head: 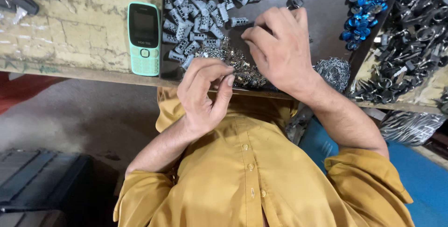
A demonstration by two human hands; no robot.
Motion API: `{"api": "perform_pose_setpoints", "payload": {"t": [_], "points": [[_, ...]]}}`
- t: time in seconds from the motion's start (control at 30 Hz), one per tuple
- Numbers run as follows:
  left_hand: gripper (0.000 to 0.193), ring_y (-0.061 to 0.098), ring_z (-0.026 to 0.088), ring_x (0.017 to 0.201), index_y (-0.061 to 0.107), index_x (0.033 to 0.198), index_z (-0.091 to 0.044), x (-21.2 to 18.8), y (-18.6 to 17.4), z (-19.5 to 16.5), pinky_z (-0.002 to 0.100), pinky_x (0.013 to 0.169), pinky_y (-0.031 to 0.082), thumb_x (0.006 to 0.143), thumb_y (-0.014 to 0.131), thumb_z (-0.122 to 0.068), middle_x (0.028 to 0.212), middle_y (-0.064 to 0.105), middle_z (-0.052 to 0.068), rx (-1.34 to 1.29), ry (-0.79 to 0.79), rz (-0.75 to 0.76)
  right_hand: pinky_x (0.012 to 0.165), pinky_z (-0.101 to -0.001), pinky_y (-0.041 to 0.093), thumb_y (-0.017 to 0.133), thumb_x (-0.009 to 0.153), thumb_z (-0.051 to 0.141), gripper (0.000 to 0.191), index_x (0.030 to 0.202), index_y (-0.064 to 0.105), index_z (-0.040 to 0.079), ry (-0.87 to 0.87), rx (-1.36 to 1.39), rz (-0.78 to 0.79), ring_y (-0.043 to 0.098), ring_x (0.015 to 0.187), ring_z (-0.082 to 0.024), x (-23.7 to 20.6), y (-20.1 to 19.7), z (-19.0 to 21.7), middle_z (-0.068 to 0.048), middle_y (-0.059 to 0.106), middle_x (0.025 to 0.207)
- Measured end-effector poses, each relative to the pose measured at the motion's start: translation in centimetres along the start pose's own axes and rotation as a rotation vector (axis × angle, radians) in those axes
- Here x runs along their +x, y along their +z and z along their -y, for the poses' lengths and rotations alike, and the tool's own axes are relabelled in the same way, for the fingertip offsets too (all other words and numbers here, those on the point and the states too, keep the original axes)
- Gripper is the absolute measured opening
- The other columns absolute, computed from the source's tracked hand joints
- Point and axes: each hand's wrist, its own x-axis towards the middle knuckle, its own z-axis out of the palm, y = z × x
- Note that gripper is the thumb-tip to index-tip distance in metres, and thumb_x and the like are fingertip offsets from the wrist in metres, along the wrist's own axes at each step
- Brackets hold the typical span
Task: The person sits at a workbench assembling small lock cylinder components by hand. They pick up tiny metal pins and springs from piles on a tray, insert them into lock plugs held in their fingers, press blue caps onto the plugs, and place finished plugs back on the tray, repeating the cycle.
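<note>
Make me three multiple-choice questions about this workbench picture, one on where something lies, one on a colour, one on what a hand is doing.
1. Where does the mobile phone lie?
A. left of the grey metal cylinders
B. among the blue parts
C. on the person's lap

2. What colour is the phone's casing?
A. red
B. mint green
C. yellow

3. How is the left hand held?
A. flat on the bench
B. fingertips pinched together above the pile of small brass pieces
C. gripping the phone

Answers: 1 A, it rests on the worn bench top beside the cylinders. 2 B, the body is pale green around a dark screen. 3 B, thumb and fingers meet.
</note>
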Motion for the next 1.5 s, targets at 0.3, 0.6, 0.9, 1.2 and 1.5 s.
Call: {"api": "perform_pose_setpoints", "payload": {"t": [0.3,0.6,0.9,1.2,1.5], "points": [[0.016,0.062,0.009,0.072,0.068,0.102,0.003,-2.0,0.9,-0.5,0.023,0.061,0.050,0.098,0.077,-0.011,0.093,0.063,0.004,-1.007,-0.702,0.430,0.076,-0.0302,0.047,0.074,0.092,0.001,0.014,0.102,0.067,0.008,0.159,0.786,-0.158,0.057,0.091,-0.020,-7.5,-2.2,4.9,-0.012,0.058,0.107],[0.015,0.055,0.006,0.068,0.065,0.106,0.001,-4.1,4.8,-1.4,0.021,0.061,0.047,0.098,0.076,-0.006,0.084,0.060,0.000,-1.114,-0.880,0.474,0.075,-0.0312,0.054,0.080,0.089,0.003,0.019,0.102,0.066,0.003,0.260,0.776,-0.307,0.065,0.086,-0.020,-13.3,-1.7,3.9,-0.012,0.065,0.102],[0.010,0.061,0.009,0.087,0.062,0.097,-0.002,-3.4,5.9,-3.1,0.027,0.078,0.050,0.091,0.070,0.000,0.094,0.063,0.001,-0.394,-0.293,0.455,0.077,-0.0359,0.057,0.086,0.082,-0.001,0.029,0.104,0.068,0.002,0.139,0.445,-0.309,0.069,0.091,-0.025,-13.9,-3.1,2.9,-0.011,0.066,0.102],[0.009,0.048,0.007,0.078,0.055,0.093,-0.003,-3.5,5.6,-2.2,0.023,0.069,0.040,0.097,0.064,-0.003,0.090,0.055,0.000,-0.391,-0.403,0.384,0.087,-0.0419,0.040,0.086,0.092,0.008,0.027,0.117,0.076,0.009,0.444,-0.091,-0.139,0.055,0.096,-0.026,-12.8,-4.6,-0.1,-0.008,0.058,0.106],[0.006,0.050,0.004,0.080,0.058,0.097,-0.003,-2.8,4.6,-1.6,0.021,0.068,0.042,0.100,0.064,-0.003,0.095,0.057,-0.001,-0.515,-0.444,0.408,0.086,-0.0414,0.033,0.085,0.091,0.010,0.021,0.111,0.078,0.013,0.388,-0.140,-0.068,0.053,0.095,-0.024,-11.0,-3.3,0.1,-0.003,0.056,0.099]]}}
